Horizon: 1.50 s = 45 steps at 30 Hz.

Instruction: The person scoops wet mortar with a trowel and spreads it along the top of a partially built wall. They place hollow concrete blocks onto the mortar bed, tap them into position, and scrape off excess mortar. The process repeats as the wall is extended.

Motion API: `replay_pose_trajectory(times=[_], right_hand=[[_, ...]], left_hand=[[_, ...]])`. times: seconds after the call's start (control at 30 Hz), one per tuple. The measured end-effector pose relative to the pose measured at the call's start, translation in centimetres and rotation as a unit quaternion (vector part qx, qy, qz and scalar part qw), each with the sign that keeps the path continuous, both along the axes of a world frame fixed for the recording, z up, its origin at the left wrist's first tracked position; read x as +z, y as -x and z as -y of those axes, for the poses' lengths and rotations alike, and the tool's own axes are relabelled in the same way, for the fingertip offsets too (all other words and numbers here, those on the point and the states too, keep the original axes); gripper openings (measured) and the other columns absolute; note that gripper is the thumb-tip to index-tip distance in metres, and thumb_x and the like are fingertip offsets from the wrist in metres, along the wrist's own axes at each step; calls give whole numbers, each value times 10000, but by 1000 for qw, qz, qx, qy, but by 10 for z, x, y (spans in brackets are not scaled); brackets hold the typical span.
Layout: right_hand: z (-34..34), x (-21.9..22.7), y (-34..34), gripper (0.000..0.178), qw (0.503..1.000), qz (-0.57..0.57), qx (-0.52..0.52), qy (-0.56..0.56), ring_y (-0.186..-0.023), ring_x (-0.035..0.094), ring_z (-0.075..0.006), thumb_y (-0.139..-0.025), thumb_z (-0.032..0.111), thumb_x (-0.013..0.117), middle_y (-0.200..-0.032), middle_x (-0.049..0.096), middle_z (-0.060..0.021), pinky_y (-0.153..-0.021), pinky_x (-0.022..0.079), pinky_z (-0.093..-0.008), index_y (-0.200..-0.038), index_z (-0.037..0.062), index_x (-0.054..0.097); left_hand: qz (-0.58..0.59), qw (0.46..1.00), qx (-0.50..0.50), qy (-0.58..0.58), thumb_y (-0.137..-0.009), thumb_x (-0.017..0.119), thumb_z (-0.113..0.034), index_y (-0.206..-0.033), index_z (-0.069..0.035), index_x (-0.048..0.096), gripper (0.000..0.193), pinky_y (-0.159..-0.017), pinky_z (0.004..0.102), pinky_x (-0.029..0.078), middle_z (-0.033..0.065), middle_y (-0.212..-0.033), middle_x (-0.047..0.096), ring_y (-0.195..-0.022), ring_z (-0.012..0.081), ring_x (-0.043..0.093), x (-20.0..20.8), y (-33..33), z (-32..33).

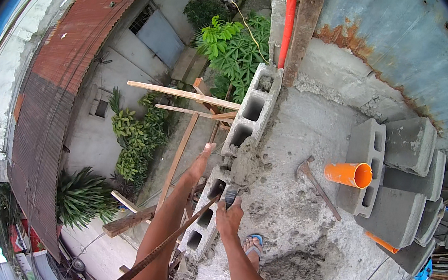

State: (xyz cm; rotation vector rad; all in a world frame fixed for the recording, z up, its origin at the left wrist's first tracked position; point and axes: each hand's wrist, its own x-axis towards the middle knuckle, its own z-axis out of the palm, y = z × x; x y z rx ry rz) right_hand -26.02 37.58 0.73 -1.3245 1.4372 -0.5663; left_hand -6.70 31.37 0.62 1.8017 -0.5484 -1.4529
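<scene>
A row of grey hollow concrete blocks runs away from me, with an upper block (252, 108) and a nearer block (203, 217). Wet mortar (249, 163) lies at the gap between them and spills to the right. My left hand (206, 152) reaches along the wall's outer side, fingers stretched out near that gap. My right hand (229, 215) is closed round the dark handle of a trowel (231, 197), over the nearer block's inner edge; its blade is barely visible. A rusty steel bar (175, 240) slants up between my forearms toward the nearer block.
A hammer (317, 186) and mortar heap (294, 273) lie on the concrete floor. Right stand stacked blocks (409, 144) and an orange pipe (342, 173). Wooden braces (184, 95) jut out left, above a drop with plants (135, 139). A red conduit (287, 23) rises beyond the wall.
</scene>
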Motion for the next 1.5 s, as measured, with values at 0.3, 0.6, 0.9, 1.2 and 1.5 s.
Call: replay_pose_trajectory(times=[0.3,0.6,0.9,1.2,1.5], right_hand=[[-9,90,44,426,985,-126,109,-39,-713,632,-363,-785,92,646,-806,632,-227,-685,503,-418,-1167,-61,537],[97,43,57,509,922,-208,319,71,-867,636,-394,-773,119,677,-1009,585,-216,-725,533,-458,-1235,-20,512],[33,67,129,595,870,-253,419,56,-785,644,-339,-705,154,694,-911,596,-150,-693,541,-440,-1273,42,554],[140,72,91,582,872,-302,370,108,-788,654,-347,-708,163,691,-931,619,-162,-680,531,-441,-1265,46,566],[1,33,195,473,978,-124,166,33,-839,642,-402,-732,144,647,-950,629,-211,-736,523,-465,-1186,36,570]], left_hand=[[3,999,22,-36,-972,283,-614,-1456,33,300,808,-1167,342,150,194,-1525,284,-1436,264,216,-28,21,2],[23,1000,-4,-18,-985,285,-591,-1376,90,403,794,-1133,355,233,223,-1434,415,-1371,286,344,-14,29,-8],[11,999,33,-26,-955,229,-667,-1391,92,386,889,-1158,368,196,227,-1460,382,-1392,296,316,-18,12,-43],[123,985,-48,-114,-913,264,-723,-1348,117,421,959,-1138,385,242,291,-1388,445,-1355,358,371,0,29,-7],[49,974,219,25,-975,374,-562,-1248,19,544,663,-1063,422,331,170,-1293,570,-1189,262,541,26,35,-55]])
